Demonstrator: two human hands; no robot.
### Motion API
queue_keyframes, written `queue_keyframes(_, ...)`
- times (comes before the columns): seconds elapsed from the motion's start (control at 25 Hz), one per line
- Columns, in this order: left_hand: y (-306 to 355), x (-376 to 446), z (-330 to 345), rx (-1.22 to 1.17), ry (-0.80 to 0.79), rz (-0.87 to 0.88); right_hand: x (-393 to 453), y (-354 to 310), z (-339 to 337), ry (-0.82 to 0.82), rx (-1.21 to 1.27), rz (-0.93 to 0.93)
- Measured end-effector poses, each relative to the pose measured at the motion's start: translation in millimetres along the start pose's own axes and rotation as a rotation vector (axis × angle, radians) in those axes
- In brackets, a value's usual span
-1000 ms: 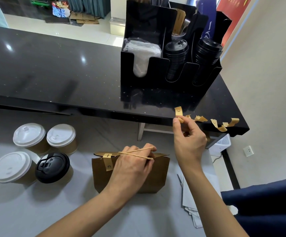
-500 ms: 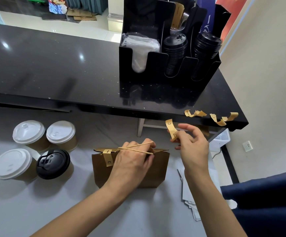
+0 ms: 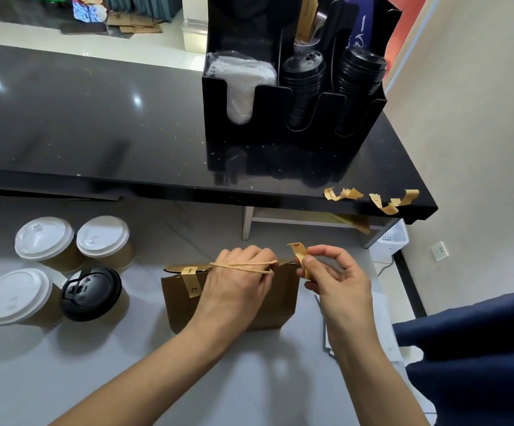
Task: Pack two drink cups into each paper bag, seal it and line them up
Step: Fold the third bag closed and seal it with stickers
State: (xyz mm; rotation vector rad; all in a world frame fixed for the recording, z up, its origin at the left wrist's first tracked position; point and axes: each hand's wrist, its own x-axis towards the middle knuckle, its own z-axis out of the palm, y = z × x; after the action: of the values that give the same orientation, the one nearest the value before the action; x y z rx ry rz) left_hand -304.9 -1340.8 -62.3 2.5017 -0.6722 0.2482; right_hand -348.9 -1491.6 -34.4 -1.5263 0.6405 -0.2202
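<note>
**Second seal strip being brought to the bag mouth**

The right hand (image 3: 335,278) is pinching a kraft sticker strip (image 3: 300,256) between thumb and forefinger, the remaining fingers loosely curled. The strip is hanging roughly upright, its long axis running top to bottom, crosswise to the bag's mouth. The left hand (image 3: 237,281) is gripping the top of the paper bag (image 3: 280,302), fingers curled over the folded rim with the twine handle (image 3: 243,265) lying across its knuckles.

The bag is standing upright on the grey counter (image 3: 96,364). The free right end of its mouth is lying just left of and below the strip, so the right hand is the nearer one. One strip (image 3: 192,284) is already crossing the rim left of the bag's centre. Four lidded cups (image 3: 91,292) are standing well left of the bag. Spare strips (image 3: 343,193) are clinging to the black ledge (image 3: 96,133) beyond the bag.
</note>
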Motion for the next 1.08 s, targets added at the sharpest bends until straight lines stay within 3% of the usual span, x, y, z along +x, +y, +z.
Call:
queue_keyframes(0.32,0.5,-4.0,-2.3,-0.040,0.029,-0.027,-7.7,5.3,8.9,0.004,0.122,0.183)
queue_keyframes(0.64,-2.0,-3.4,-4.9,-0.005,-0.005,0.077,-7.4,8.8,10.4,-0.024,0.217,0.310)
queue_keyframes(0.8,-4.2,-3.0,-5.1,0.020,-0.050,0.131,-6.2,7.5,7.6,-0.047,0.203,0.324)
queue_keyframes(1.08,-6.7,0.6,-2.8,0.006,-0.096,0.076,-3.7,5.7,10.3,-0.044,0.164,0.312)
